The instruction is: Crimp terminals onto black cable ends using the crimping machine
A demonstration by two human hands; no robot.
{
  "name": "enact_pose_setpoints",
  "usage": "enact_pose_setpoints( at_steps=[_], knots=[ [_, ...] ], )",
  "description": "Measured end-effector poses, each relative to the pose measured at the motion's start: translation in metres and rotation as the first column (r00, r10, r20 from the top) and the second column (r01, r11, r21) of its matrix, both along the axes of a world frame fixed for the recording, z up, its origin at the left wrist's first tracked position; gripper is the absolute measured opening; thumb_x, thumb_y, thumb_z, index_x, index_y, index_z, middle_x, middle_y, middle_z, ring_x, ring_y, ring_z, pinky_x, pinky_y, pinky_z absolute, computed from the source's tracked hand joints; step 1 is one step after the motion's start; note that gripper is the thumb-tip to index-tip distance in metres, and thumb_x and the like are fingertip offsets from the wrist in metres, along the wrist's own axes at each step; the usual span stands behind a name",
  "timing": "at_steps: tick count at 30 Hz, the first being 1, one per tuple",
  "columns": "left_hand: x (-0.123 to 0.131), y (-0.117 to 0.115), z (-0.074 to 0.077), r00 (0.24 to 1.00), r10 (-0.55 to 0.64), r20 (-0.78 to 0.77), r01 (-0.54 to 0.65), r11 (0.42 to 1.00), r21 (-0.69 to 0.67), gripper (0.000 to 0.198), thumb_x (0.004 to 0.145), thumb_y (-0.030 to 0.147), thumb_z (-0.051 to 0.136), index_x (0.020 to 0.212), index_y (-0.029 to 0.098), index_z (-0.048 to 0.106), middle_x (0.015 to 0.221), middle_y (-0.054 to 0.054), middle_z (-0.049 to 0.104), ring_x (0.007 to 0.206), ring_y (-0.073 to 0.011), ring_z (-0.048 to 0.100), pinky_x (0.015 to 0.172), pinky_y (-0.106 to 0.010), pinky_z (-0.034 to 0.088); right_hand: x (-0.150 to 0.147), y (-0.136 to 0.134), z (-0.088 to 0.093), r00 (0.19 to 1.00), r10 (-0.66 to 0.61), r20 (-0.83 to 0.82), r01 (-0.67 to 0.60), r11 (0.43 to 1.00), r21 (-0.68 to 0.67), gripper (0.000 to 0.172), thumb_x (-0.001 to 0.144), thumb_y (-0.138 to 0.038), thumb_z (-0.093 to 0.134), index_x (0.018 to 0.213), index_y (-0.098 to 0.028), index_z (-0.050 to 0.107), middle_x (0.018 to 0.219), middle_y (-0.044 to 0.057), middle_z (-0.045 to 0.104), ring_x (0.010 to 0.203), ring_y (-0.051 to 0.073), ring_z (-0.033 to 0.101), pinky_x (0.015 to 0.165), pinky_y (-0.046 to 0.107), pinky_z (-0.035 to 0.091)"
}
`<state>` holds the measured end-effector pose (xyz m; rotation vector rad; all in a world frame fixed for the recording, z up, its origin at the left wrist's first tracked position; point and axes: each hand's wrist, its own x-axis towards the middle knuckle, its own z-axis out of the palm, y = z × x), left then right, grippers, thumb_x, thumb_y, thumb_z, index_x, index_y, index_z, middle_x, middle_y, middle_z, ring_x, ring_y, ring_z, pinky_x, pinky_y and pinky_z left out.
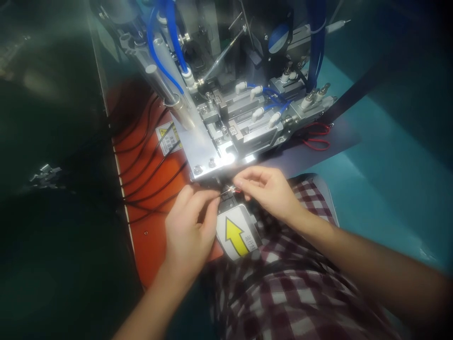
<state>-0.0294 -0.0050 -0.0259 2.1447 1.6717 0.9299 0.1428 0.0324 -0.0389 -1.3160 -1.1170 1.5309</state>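
Observation:
Fingertips pinched, my left hand (193, 212) grips a thin dark cable just in front of the machine's metal plate (198, 156). At the end of that cable is a small shiny metal connector (231, 189), with a short red piece (238, 191) beside it. My right hand (265, 191) is closed in a pinch right by the connector; what lies between its fingertips is too small to tell. Below both hands is a white label with a yellow arrow (236, 236), on a block at the front of the machine.
Several black cables (141, 191) run across the orange board (152, 255) to a cluster of silver connectors (46, 177) on the left. Pneumatic cylinders (255, 127) with blue hoses (171, 35) stand behind the plate. Red loops (316, 137) lie at the right.

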Motion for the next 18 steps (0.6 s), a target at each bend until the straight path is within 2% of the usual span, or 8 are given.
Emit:
enact_pose_setpoints(
  at_steps=[3, 8, 15, 18],
  knots=[
    [0.000, 0.000, 0.000, 1.000, 0.010, 0.011, -0.010, 1.000, -0.016, 0.010, 0.084, 0.010, 0.063, 0.088, 0.017, 0.068, 0.079, 0.001, 0.060, 0.074, -0.0110, 0.057, 0.062, -0.021, 0.046, 0.004, -0.005, 0.001, 0.999, 0.015, 0.047, -0.015, 1.000, -0.009, 0.016, 0.081, -0.028, 0.067, 0.075, -0.013, 0.067, 0.058, -0.003, 0.058, 0.051, 0.008, 0.050, 0.050, 0.021, 0.043],
    [-0.001, -0.001, 0.000, 1.000, 0.007, 0.028, -0.006, 1.000, -0.023, 0.011, 0.085, 0.010, 0.062, 0.090, 0.018, 0.067, 0.082, 0.000, 0.061, 0.077, -0.0119, 0.058, 0.065, -0.023, 0.047, 0.005, -0.013, 0.000, 0.998, 0.031, 0.059, -0.026, 0.997, -0.078, 0.017, 0.071, -0.029, 0.075, 0.073, -0.014, 0.066, 0.063, 0.000, 0.059, 0.054, 0.010, 0.048, 0.047, 0.022, 0.038],
    [-0.002, -0.001, 0.000, 1.000, 0.009, 0.023, -0.008, 1.000, -0.024, 0.012, 0.084, 0.010, 0.063, 0.091, 0.019, 0.067, 0.081, 0.001, 0.060, 0.075, -0.0109, 0.056, 0.063, -0.022, 0.045, 0.002, -0.015, 0.001, 0.999, 0.054, 0.009, -0.052, 0.992, -0.116, 0.015, 0.071, -0.026, 0.074, 0.076, -0.014, 0.068, 0.071, 0.003, 0.064, 0.062, 0.013, 0.055, 0.053, 0.023, 0.043],
    [-0.002, -0.002, -0.001, 1.000, 0.012, 0.024, -0.011, 1.000, -0.019, 0.013, 0.084, 0.010, 0.063, 0.091, 0.019, 0.067, 0.081, 0.001, 0.060, 0.076, -0.0112, 0.056, 0.065, -0.023, 0.045, 0.001, -0.014, 0.002, 1.000, 0.027, -0.013, -0.029, 0.989, -0.147, 0.012, 0.074, -0.025, 0.071, 0.076, -0.014, 0.068, 0.065, 0.000, 0.062, 0.055, 0.010, 0.052, 0.051, 0.023, 0.043]
  ],
)
